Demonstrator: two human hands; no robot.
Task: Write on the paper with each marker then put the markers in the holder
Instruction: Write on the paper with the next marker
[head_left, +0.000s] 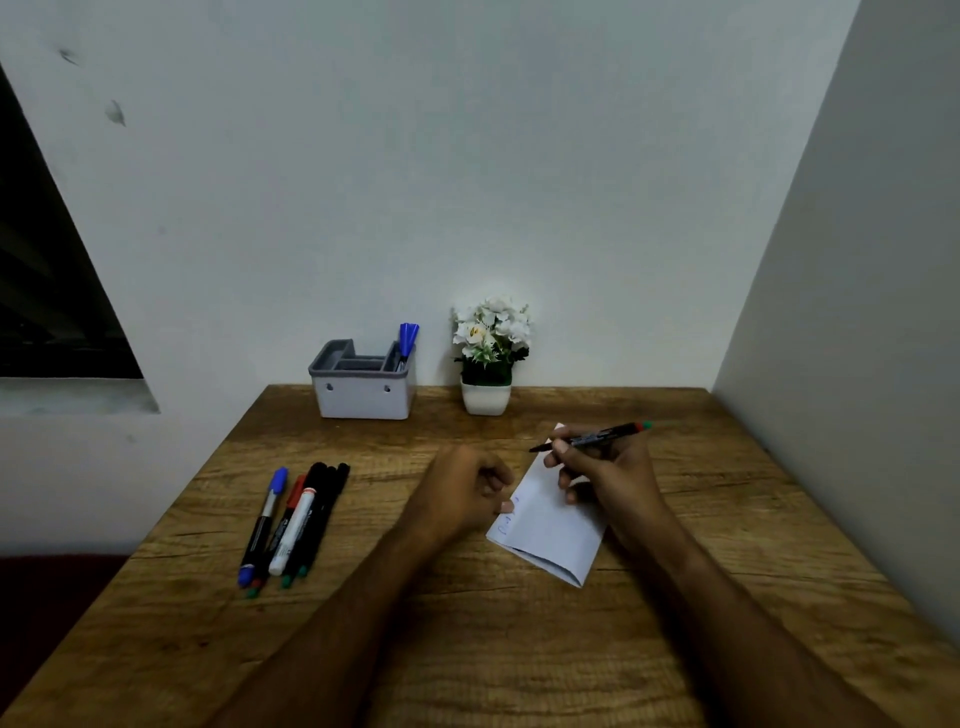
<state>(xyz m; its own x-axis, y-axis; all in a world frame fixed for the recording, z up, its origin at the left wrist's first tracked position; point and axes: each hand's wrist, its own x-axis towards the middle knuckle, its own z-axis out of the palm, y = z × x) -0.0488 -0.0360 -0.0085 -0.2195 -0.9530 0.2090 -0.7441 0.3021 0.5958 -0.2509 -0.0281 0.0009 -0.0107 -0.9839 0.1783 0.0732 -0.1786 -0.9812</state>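
Right hand (605, 475) grips black marker (597, 436) over paper (550, 530); left hand (462, 491) curled, pinning paper edge.

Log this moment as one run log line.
right hand: holds marker over paper | left hand: steadies paper | holder: one marker
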